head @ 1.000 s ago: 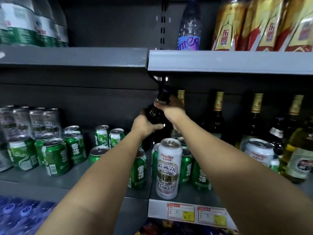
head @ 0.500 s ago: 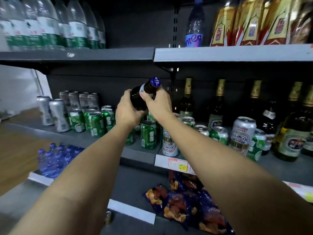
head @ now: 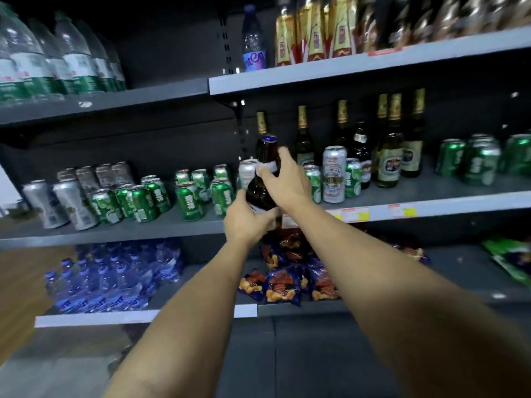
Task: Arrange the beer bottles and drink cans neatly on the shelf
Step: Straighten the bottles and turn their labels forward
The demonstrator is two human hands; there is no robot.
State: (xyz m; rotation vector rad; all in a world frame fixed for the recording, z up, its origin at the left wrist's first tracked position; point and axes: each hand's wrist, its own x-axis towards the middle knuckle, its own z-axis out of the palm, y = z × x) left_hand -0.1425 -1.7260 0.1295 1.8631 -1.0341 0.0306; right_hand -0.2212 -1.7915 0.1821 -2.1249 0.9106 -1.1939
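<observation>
Head view, looking forward and slightly down at dim grey store shelving, both of my bare forearms reaching in from the bottom edge. At the centre I hold a dark brown beer bottle (head: 265,179) with a blue cap, upright with its neck leaning a little to the right, in front of the edge of the middle shelf (head: 448,203). My left hand (head: 247,219) cups the bottle's lower body from the 7 o'clock side, fingers wrapped around it. My right hand (head: 283,182) closes on the neck and shoulder from the 3 o'clock side, thumb across the pale neck label — so both hands grip this one bottle.

Below the hands, toward 6 o'clock, snack bags (head: 283,288) lie on the bottom shelf; toward 8 o'clock sit blue-capped water bottles (head: 112,277).

Behind the bottle, on the middle shelf, green cans (head: 189,199) cluster toward 9 o'clock, with silver cans (head: 57,202) farther left. Toward 2 o'clock a tall white can (head: 334,173) stands among green cans, and behind it a row of gold-foiled beer bottles (head: 388,156). More green cans (head: 479,165) stand at 3 o'clock.

Farthest, on the top shelf — large clear water bottles (head: 43,58) at 10 o'clock, gold-labelled bottles (head: 316,33) at 1 o'clock.
</observation>
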